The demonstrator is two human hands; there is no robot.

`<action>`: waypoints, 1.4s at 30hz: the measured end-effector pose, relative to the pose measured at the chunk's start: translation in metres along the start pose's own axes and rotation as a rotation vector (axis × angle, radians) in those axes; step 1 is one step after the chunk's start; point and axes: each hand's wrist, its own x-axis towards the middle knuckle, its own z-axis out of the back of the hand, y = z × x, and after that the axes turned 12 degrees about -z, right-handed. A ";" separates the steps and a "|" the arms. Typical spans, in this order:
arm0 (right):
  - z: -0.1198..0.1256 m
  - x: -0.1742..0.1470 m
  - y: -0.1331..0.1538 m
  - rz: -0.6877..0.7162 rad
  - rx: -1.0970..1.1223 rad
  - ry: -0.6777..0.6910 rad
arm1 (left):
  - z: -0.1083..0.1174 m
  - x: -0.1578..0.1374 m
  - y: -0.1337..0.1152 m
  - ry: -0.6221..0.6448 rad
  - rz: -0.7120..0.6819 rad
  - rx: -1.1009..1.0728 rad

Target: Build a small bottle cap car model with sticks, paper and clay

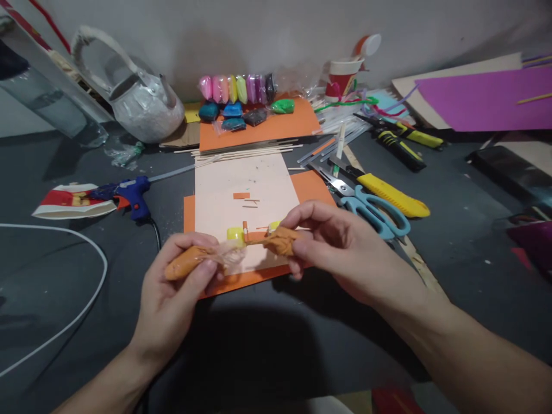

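My left hand [176, 287] is closed around a clear plastic packet of orange modelling clay [188, 263], its torn wrapper end pointing right. Pinched in the fingers of my right hand [328, 244] is a lump of orange clay [282, 241]. A thin strand of clay stretches from the lump toward the packet's mouth. Below and behind them lies a pale sheet [241, 172] on orange card [319, 187]. On that sheet, partly hidden by my hands, sit a yellow piece [235, 236], a second yellow bit and small orange pieces.
A blue glue gun [133, 195] lies at left, near a silver kettle-shaped object [144, 106]. Wrapped coloured clay packets [237, 89] stand at the back. On the right are blue-handled scissors [375, 213], a yellow cutter [392, 194], pliers [394, 146] and purple sheets [483, 100].
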 end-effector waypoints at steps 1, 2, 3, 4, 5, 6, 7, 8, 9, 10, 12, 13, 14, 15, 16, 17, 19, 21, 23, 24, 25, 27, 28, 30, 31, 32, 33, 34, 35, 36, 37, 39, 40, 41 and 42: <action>0.003 0.000 0.002 0.026 0.033 -0.030 | 0.001 0.001 0.000 -0.018 0.015 -0.044; 0.005 0.000 0.004 0.050 0.065 -0.060 | 0.002 0.002 0.000 -0.018 0.029 -0.085; 0.007 -0.001 0.006 0.066 0.092 -0.085 | 0.002 0.004 -0.001 -0.008 0.042 -0.128; 0.007 -0.002 0.009 0.077 0.116 -0.100 | 0.002 0.005 -0.001 0.009 0.063 -0.176; 0.008 -0.003 0.012 0.076 0.138 -0.100 | 0.002 0.006 -0.002 0.032 0.093 -0.226; 0.007 -0.004 0.014 0.067 0.159 -0.081 | 0.001 0.006 -0.003 0.056 0.122 -0.273; 0.007 -0.005 0.016 0.047 0.177 -0.046 | 0.000 0.007 -0.004 0.075 0.149 -0.315; 0.006 -0.005 0.017 0.027 0.195 -0.005 | -0.001 0.006 -0.005 0.084 0.177 -0.347; 0.004 -0.006 0.018 0.011 0.209 0.036 | -0.003 0.006 -0.006 0.084 0.207 -0.369; 0.003 -0.006 0.018 -0.006 0.216 0.076 | -0.005 0.005 -0.007 0.081 0.238 -0.382; 0.000 -0.006 0.015 -0.035 0.193 0.141 | -0.008 0.002 -0.009 0.069 0.292 -0.393; -0.002 -0.006 0.013 -0.048 0.145 0.152 | -0.010 0.001 -0.009 0.070 0.312 -0.400; -0.003 -0.007 0.010 -0.047 0.071 0.153 | -0.010 0.000 -0.009 0.078 0.327 -0.408; -0.005 -0.008 0.008 -0.033 -0.028 0.149 | -0.011 -0.001 -0.009 0.092 0.339 -0.416; -0.007 -0.009 0.006 -0.001 -0.147 0.139 | -0.010 -0.001 -0.008 0.111 0.346 -0.426; -0.009 -0.011 0.004 0.048 -0.280 0.128 | -0.010 -0.001 -0.006 0.133 0.352 -0.436; -0.012 -0.014 0.001 0.179 -0.535 0.122 | -0.008 -0.001 -0.003 0.183 0.358 -0.454; -0.013 -0.016 -0.001 0.297 -0.714 0.113 | -0.007 -0.001 0.001 0.213 0.356 -0.461; -0.014 -0.016 -0.002 0.357 -0.804 0.120 | -0.007 -0.001 0.004 0.216 0.349 -0.461; -0.015 -0.015 -0.002 0.358 -0.831 0.132 | -0.008 -0.001 0.005 0.218 0.337 -0.456; -0.015 -0.015 -0.001 0.345 -0.852 0.149 | -0.009 -0.001 0.006 0.223 0.324 -0.447; -0.015 -0.013 -0.001 0.298 -0.877 0.182 | -0.010 -0.001 0.008 0.234 0.301 -0.410; -0.015 -0.013 0.000 0.273 -0.880 0.196 | -0.011 -0.001 0.008 0.231 0.296 -0.383; -0.014 -0.012 0.001 0.254 -0.858 0.223 | -0.012 -0.002 0.007 0.206 0.295 -0.336; -0.014 -0.012 0.001 0.262 -0.837 0.221 | -0.012 -0.002 0.006 0.183 0.294 -0.321; -0.013 -0.012 0.001 0.275 -0.807 0.205 | -0.012 -0.002 0.005 0.158 0.293 -0.313; -0.011 -0.012 0.001 0.285 -0.767 0.181 | -0.012 -0.002 0.003 0.138 0.293 -0.310; -0.011 -0.013 0.002 0.285 -0.721 0.152 | -0.013 -0.002 0.002 0.121 0.294 -0.310; -0.010 -0.013 0.002 0.277 -0.678 0.119 | -0.013 -0.002 0.000 0.106 0.294 -0.312; -0.010 -0.012 0.002 0.271 -0.642 0.090 | -0.013 -0.002 -0.001 0.097 0.296 -0.317; -0.010 -0.012 0.001 0.268 -0.622 0.065 | -0.014 -0.001 -0.001 0.094 0.293 -0.327; -0.011 -0.010 0.000 0.293 -0.627 0.029 | -0.016 0.000 -0.002 0.099 0.288 -0.353; -0.013 -0.010 -0.001 0.316 -0.642 0.015 | -0.017 0.000 -0.002 0.107 0.292 -0.363; -0.014 -0.009 -0.002 0.338 -0.654 0.008 | -0.018 0.000 -0.001 0.117 0.300 -0.369; -0.015 -0.008 -0.003 0.352 -0.658 0.001 | -0.018 0.000 -0.001 0.126 0.312 -0.367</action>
